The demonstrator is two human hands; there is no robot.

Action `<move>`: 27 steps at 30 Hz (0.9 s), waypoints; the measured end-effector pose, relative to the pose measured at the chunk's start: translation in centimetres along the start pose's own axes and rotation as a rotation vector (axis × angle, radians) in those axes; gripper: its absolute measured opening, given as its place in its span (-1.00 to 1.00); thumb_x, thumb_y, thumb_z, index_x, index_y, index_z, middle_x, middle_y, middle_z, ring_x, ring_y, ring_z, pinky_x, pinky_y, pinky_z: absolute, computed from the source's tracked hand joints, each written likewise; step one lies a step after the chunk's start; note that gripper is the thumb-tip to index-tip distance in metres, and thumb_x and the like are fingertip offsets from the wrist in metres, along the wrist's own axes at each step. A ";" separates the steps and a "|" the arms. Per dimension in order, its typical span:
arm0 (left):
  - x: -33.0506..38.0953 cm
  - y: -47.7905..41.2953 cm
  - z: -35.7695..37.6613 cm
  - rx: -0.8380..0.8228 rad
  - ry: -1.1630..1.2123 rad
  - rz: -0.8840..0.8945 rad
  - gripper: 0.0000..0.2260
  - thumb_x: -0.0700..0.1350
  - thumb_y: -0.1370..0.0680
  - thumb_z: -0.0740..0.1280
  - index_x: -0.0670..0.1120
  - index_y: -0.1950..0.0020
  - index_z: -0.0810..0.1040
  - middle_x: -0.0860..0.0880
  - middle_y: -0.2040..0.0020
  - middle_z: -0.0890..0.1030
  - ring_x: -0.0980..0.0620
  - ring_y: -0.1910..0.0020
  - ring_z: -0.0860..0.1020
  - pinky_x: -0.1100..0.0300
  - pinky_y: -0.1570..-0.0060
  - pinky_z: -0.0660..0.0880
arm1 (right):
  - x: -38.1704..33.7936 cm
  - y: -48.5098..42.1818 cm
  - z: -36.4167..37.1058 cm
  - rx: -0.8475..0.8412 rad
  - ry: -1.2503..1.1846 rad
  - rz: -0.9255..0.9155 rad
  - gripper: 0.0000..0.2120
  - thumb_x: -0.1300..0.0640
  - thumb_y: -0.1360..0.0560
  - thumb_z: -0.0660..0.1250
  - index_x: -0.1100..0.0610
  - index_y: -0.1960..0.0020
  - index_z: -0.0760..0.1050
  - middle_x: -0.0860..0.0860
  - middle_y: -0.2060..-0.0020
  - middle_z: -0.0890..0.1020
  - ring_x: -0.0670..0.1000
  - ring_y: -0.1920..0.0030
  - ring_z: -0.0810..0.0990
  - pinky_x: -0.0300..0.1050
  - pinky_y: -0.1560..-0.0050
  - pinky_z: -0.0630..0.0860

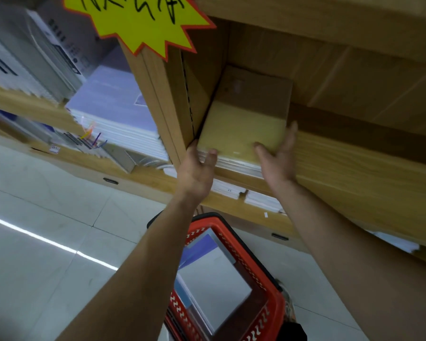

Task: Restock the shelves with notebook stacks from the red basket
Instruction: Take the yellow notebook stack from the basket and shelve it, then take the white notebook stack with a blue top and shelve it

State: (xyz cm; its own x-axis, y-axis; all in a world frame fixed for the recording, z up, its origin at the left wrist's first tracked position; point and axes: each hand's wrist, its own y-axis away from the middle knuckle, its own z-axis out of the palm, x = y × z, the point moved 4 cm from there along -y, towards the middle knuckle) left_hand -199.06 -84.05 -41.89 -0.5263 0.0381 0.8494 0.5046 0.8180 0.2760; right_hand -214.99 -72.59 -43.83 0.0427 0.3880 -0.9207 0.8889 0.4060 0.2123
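Observation:
A stack of tan-covered notebooks (241,129) lies on the wooden shelf (354,163), pushed into its left corner against the upright panel. My left hand (197,168) rests on the stack's near left corner, fingers spread. At the stack's near right corner my right hand (278,156) presses with the thumb on top and fingers along the side. Below my arms the red basket (268,286) stands on the floor, holding white and pale blue notebooks (214,286).
A yellow starburst price sign (143,23) hangs above left. Left shelves hold a pale purple notebook stack (113,114) and grey spiral notebooks (47,57). White notebook stacks (231,190) sit on the shelf below. Pale tiled floor (47,230) lies to the left.

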 end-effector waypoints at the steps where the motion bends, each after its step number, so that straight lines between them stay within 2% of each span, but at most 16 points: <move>1: -0.6 0.9 -0.7 -0.014 -0.026 0.011 -0.50 0.12 -0.65 0.23 -0.04 -0.54 0.30 -0.06 -0.42 0.50 -0.05 -0.39 0.46 0.00 -0.38 0.40 | 0.0 0.1 -0.1 -0.018 0.034 -0.013 -0.20 0.03 -0.58 0.39 -0.18 -0.64 -0.03 -0.08 -0.53 0.31 0.00 -0.42 0.41 -0.18 -0.22 0.38; 3: -1.5 3.0 -1.9 -0.035 -0.092 0.055 -0.54 0.05 -0.66 0.24 0.02 -0.55 0.31 -0.05 -0.38 0.54 -0.01 -0.28 0.53 0.04 -0.33 0.44 | -0.1 0.2 0.0 -0.026 0.091 -0.036 -0.30 -0.04 -0.59 0.37 -0.25 -0.61 0.10 -0.03 -0.59 0.24 0.12 -0.51 0.33 -0.15 -0.23 0.40; 5: -2.0 4.5 -1.7 -0.086 -0.135 0.078 -0.53 0.00 -0.66 0.25 0.02 -0.57 0.29 -0.10 -0.33 0.57 -0.07 -0.21 0.55 0.08 -0.25 0.44 | -0.5 0.4 0.6 -0.029 0.132 -0.035 -0.34 -0.06 -0.59 0.36 -0.27 -0.59 0.14 0.01 -0.61 0.19 0.18 -0.53 0.30 -0.13 -0.22 0.40; 9: -1.6 3.3 0.6 -0.189 -0.144 0.076 -0.37 0.07 -0.65 0.24 0.06 -0.65 0.03 -0.05 -0.57 0.32 -0.08 -0.50 0.33 0.00 -0.44 0.33 | -0.8 0.6 1.5 -0.017 0.225 -0.067 -0.35 -0.04 -0.62 0.32 -0.20 -0.62 0.10 0.10 -0.60 0.17 0.22 -0.52 0.32 -0.20 -0.13 0.36; 12: -1.9 2.3 1.5 -0.203 -0.177 0.079 -0.34 0.03 -0.66 0.24 0.07 -0.65 -0.06 -0.05 -0.60 0.24 -0.09 -0.50 0.34 -0.01 -0.44 0.33 | -0.8 0.3 1.7 -0.005 0.238 -0.074 -0.35 -0.05 -0.62 0.29 -0.19 -0.63 0.10 0.14 -0.59 0.18 0.24 -0.48 0.37 -0.20 -0.11 0.39; 15: -2.4 2.1 1.3 -0.218 -0.228 0.117 -0.33 0.02 -0.65 0.26 0.09 -0.65 -0.06 -0.06 -0.61 0.23 -0.12 -0.51 0.32 0.07 -0.46 0.29 | -1.3 0.7 1.5 -0.030 0.285 -0.069 -0.37 -0.06 -0.66 0.25 -0.19 -0.64 0.05 0.12 -0.62 0.09 0.23 -0.51 0.31 -0.23 -0.06 0.36; 17: -2.1 2.0 0.7 -0.212 -0.238 0.123 -0.35 0.04 -0.65 0.27 0.05 -0.65 0.00 -0.06 -0.60 0.23 -0.09 -0.53 0.28 0.14 -0.44 0.24 | -1.9 0.8 1.1 -0.076 0.347 -0.074 -0.37 -0.10 -0.66 0.22 -0.21 -0.64 0.00 0.13 -0.63 0.04 0.25 -0.53 0.28 -0.19 -0.05 0.36; 19: -1.6 2.4 -0.4 -0.201 -0.216 0.097 -0.44 0.04 -0.65 0.27 0.03 -0.62 0.17 -0.06 -0.55 0.34 -0.08 -0.51 0.32 0.18 -0.39 0.27 | -2.2 1.1 0.2 -0.148 0.411 -0.071 -0.35 -0.16 -0.66 0.20 -0.24 -0.64 -0.05 0.14 -0.63 0.03 0.29 -0.54 0.25 -0.09 -0.14 0.41; 21: -1.9 3.4 -2.0 -0.146 -0.204 0.066 -0.54 0.06 -0.63 0.29 0.05 -0.53 0.36 -0.06 -0.44 0.49 -0.08 -0.42 0.43 0.18 -0.30 0.36 | -2.3 2.2 -0.9 -0.212 0.476 -0.103 -0.33 -0.21 -0.63 0.22 -0.27 -0.63 -0.05 0.14 -0.61 0.13 0.29 -0.51 0.30 0.05 -0.27 0.44; 23: -3.5 5.2 -3.7 -0.095 -0.233 0.028 -0.58 0.10 -0.60 0.32 0.05 -0.45 0.45 -0.03 -0.36 0.56 -0.05 -0.32 0.51 0.10 -0.28 0.45 | -1.7 5.2 -1.7 -0.242 0.567 -0.177 -0.28 -0.20 -0.60 0.28 -0.26 -0.62 -0.04 0.12 -0.56 0.20 0.23 -0.45 0.38 0.09 -0.20 0.50; 25: -7.0 7.6 -4.8 -0.096 -0.307 -0.040 -0.58 0.12 -0.59 0.32 0.03 -0.42 0.48 0.01 -0.32 0.58 -0.03 -0.27 0.55 0.10 -0.23 0.49 | 0.4 9.3 -1.9 -0.298 0.741 -0.278 -0.26 -0.18 -0.57 0.33 -0.18 -0.62 0.03 0.11 -0.54 0.20 0.17 -0.45 0.35 0.08 -0.14 0.55; 27: -11.6 10.7 -5.3 -0.139 -0.394 -0.132 -0.59 0.15 -0.56 0.31 0.04 -0.37 0.51 0.00 -0.25 0.61 -0.07 -0.21 0.59 0.08 -0.16 0.52 | 3.8 13.1 -1.2 -0.414 0.931 -0.390 -0.32 -0.18 -0.55 0.34 -0.06 -0.59 0.20 0.08 -0.52 0.21 0.15 -0.43 0.36 0.07 -0.15 0.54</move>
State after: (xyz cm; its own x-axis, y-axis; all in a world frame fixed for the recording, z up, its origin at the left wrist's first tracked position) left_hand -183.98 -78.78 -46.41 -0.7997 0.1763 0.5739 0.4887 0.7464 0.4517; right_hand -203.73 -64.78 -44.19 -0.7258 0.5755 -0.3769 0.5364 0.8164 0.2137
